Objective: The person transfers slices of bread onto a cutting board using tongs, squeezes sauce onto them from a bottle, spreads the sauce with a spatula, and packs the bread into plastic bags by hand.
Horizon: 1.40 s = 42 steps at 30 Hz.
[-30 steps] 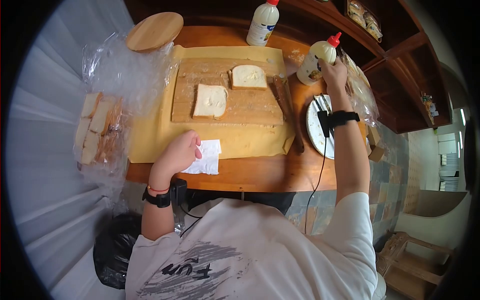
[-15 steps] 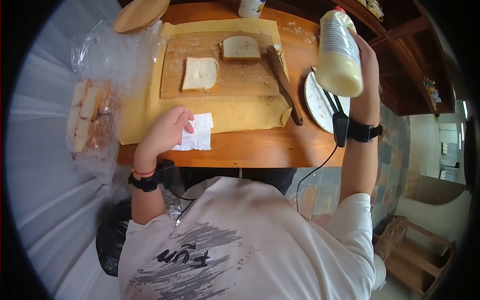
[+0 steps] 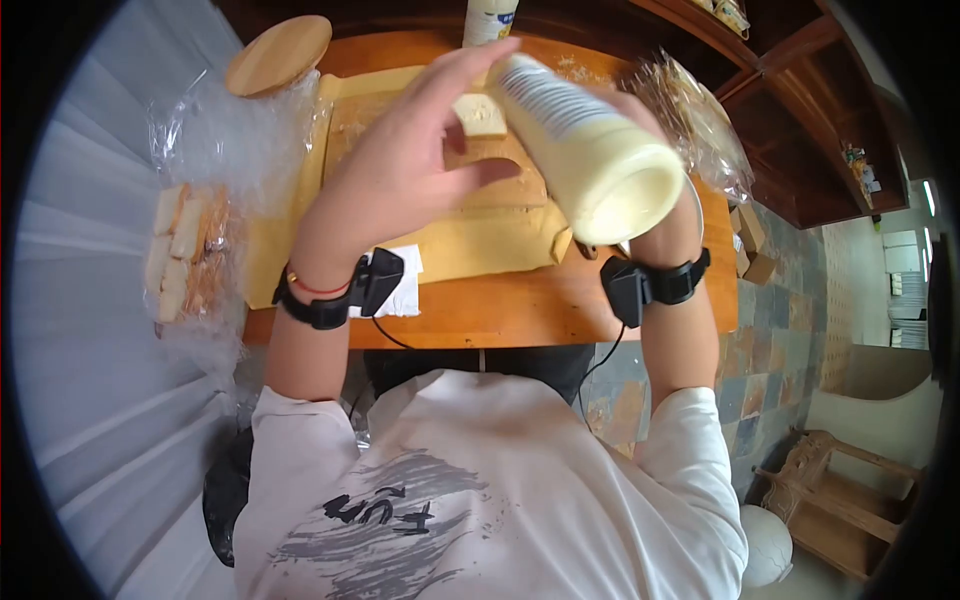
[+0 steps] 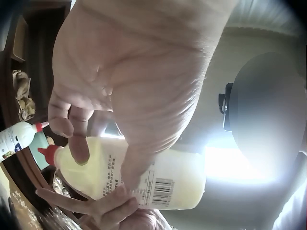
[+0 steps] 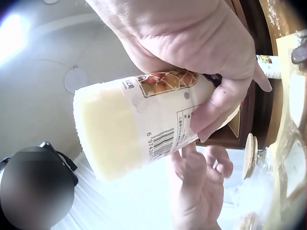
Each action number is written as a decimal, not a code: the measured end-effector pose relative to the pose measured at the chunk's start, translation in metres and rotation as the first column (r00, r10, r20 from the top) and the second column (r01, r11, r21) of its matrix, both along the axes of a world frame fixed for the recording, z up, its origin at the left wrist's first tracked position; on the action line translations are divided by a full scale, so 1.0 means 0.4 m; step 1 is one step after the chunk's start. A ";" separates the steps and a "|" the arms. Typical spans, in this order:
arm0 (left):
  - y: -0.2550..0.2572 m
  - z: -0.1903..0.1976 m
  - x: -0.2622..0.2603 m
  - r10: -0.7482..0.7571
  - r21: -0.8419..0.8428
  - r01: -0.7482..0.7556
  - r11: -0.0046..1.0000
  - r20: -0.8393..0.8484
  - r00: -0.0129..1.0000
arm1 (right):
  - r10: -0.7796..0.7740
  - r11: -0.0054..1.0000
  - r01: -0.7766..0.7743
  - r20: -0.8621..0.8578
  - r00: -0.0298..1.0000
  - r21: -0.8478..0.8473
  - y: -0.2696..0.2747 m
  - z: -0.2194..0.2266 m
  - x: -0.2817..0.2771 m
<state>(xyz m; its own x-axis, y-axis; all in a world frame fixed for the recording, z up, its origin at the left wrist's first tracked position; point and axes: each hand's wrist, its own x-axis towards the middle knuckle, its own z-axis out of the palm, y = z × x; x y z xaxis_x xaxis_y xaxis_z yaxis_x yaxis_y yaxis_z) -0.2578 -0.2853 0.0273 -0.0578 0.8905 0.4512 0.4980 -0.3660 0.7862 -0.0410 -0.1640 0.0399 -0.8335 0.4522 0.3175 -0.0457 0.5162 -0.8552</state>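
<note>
My right hand [image 5: 192, 38] grips a bottle of pale yellow sauce [image 3: 590, 150] around its labelled side, raised over the table and tilted with its base towards me. The bottle's red cap [image 4: 50, 155] shows in the left wrist view. Beside the bottle, my left hand [image 3: 395, 165] is raised with fingers and thumb spread; whether it touches the bottle I cannot tell. One bread slice [image 3: 480, 117] lies on the wooden board [image 3: 520, 185], partly covered by my left hand in the head view. The other slice is hidden there behind that hand.
A second bottle [image 3: 490, 22] stands at the table's back. Plastic-wrapped bread pieces [image 3: 180, 255] lie left, below a round wooden board [image 3: 278, 55]. A white paper napkin [image 3: 403, 290] is by the front edge. Clear plastic packaging [image 3: 690, 120] is at the right.
The bottle in my right hand has risen from the table's right side, tipped over and moved left. My left hand has lifted away from the napkin towards it, its fingers spreading.
</note>
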 end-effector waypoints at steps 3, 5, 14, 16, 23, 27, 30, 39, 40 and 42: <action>0.051 0.003 0.002 -0.069 0.107 0.083 0.991 -0.128 0.989 | -0.074 0.909 -0.013 -0.191 0.979 -0.417 -0.038 -0.021 -0.048; 0.079 -0.006 -0.022 -0.070 0.140 0.095 0.986 -0.174 0.982 | -0.142 0.918 0.057 -0.191 0.971 -0.394 -0.010 -0.031 -0.080; 0.166 -0.071 -0.082 0.097 -0.092 -0.077 0.993 0.233 0.968 | -0.102 0.810 -0.042 -0.212 0.972 -0.584 0.097 -0.049 -0.133; 0.177 -0.061 -0.081 0.089 -0.085 -0.070 0.994 0.248 0.965 | -0.133 0.885 0.037 -0.178 0.975 -0.464 0.102 -0.064 -0.153; 0.208 -0.083 -0.111 0.062 -0.120 -0.020 0.993 0.357 0.932 | -0.357 0.930 0.365 -0.111 0.927 0.054 0.162 -0.149 -0.215; 0.222 -0.087 -0.109 0.066 -0.188 0.007 0.982 0.377 0.924 | -0.423 0.896 0.425 -0.041 0.905 0.129 0.168 -0.147 -0.221; 0.236 -0.099 -0.115 0.199 -0.309 -0.142 0.940 0.162 0.966 | -0.446 0.890 0.444 -0.004 0.895 0.101 0.172 -0.160 -0.229; 0.261 -0.158 -0.116 0.233 -0.132 -0.223 0.966 0.065 0.970 | -0.481 0.874 0.474 0.057 0.875 0.103 0.171 -0.192 -0.256; 0.263 -0.162 -0.119 0.230 -0.135 -0.220 0.966 0.066 0.971 | -0.485 0.874 0.476 0.094 0.870 0.100 0.170 -0.192 -0.258; 0.266 -0.169 -0.125 0.252 -0.130 -0.245 0.961 0.039 0.967 | -0.487 0.873 0.481 0.079 0.870 0.086 0.172 -0.201 -0.263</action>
